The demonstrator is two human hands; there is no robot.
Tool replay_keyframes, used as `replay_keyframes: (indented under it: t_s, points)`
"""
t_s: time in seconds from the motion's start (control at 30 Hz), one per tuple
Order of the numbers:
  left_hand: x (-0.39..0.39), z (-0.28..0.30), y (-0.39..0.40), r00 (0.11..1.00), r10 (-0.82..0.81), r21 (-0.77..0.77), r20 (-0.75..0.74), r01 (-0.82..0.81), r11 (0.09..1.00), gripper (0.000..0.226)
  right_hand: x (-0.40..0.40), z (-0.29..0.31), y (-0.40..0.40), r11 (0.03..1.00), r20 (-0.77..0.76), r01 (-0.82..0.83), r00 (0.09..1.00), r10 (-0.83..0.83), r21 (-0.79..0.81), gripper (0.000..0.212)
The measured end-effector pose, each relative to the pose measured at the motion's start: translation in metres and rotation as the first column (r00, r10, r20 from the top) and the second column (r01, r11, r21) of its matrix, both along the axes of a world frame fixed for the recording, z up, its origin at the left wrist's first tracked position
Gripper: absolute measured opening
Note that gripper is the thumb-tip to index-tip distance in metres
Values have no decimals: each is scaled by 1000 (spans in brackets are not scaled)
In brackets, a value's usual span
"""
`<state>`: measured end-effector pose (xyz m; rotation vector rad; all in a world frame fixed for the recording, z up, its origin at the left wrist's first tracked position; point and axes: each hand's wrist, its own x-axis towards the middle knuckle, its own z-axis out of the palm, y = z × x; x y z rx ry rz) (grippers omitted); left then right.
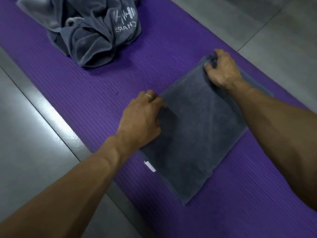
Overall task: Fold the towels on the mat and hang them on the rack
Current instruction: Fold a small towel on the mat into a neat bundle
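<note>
A dark grey folded towel (197, 140) lies flat on the purple mat (106, 93), with a small white tag (150, 166) sticking out at its left edge. My left hand (144, 121) grips the towel's left far edge, fingers curled over the cloth. At the towel's far corner my right hand (223, 69) pinches the bunched fabric. A heap of crumpled grey towels (92, 31), one with white lettering, sits farther back on the mat.
Grey floor tiles (34, 127) flank the mat on the left and at the far right (283, 31). The rack is out of view.
</note>
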<state>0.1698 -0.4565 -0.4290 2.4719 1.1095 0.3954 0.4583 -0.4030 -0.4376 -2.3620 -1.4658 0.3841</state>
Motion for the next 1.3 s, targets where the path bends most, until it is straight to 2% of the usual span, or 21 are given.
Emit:
replay_keyframes:
  t_s: [0.07, 0.17, 0.23, 0.3, 0.37, 0.5, 0.57, 0.6, 0.67, 0.73, 0.8, 0.9, 0.97, 1.07, 1.2, 1.3]
  points:
    - [25, -11, -8, 996, -83, 17, -12, 83, 996, 52, -5, 3, -5, 998, -6, -27, 1000, 28, 58, 53]
    - [42, -31, -23, 967, -92, -13, -237, 91, 996, 64, -39, -9, -41, 949, 87, -265, 963, 254, 171, 53]
    - [37, -40, -29, 947, -27, 24, -319, 37, 999, 72, -64, -24, -68, 887, 152, -455, 885, 440, 76, 60]
    - [36, -40, -30, 940, 7, 32, -341, 4, 999, 78, -60, -31, -73, 817, 227, -567, 786, 575, -106, 68]
    - [37, -38, -30, 928, -1, 7, -373, 3, 1000, 88, -33, -32, -55, 825, 267, -529, 781, 564, -196, 71]
    - [38, -37, -28, 915, -20, -23, -403, 11, 1000, 105, 31, -22, -2, 912, 265, -226, 908, 324, -341, 69]
    - [38, -36, -27, 907, -19, -22, -420, 10, 1000, 107, 26, -16, 13, 925, 271, -164, 926, 264, -343, 66]
    - [39, -35, -27, 904, -12, -21, -427, 3, 1000, 106, 15, -14, 12, 941, 277, -203, 920, 278, -270, 62]
    - [44, -29, -28, 917, 29, -22, -397, -41, 999, 102, -12, -11, -11, 942, 263, -335, 907, 328, -18, 53]
    - [61, -25, -38, 959, 65, -24, -276, -74, 997, 91, -34, -14, -54, 910, 204, -388, 912, 356, 144, 47]
    - [81, -25, -56, 979, 54, -9, -195, -57, 998, 80, -39, -23, -95, 901, 160, -413, 906, 392, 132, 47]
    - [96, -32, -78, 956, 1, 3, -295, 0, 1000, 81, 2, -30, -123, 858, 238, -495, 824, 514, -140, 64]
    - [95, -35, -80, 920, -34, -6, -391, 34, 999, 94, 49, -30, -117, 886, 275, -388, 849, 450, -252, 72]
    - [94, -33, -77, 902, -53, -13, -429, 53, 999, 106, 90, -25, -102, 938, 313, -164, 913, 261, -305, 73]
    - [94, -33, -78, 887, -59, -18, -457, 57, 998, 108, 97, -23, -127, 990, 257, 82, 965, -49, -119, 72]
    - [95, -34, -76, 874, -76, -6, -481, 83, 997, 109, 108, -15, -139, 972, 258, 188, 955, -148, -139, 63]
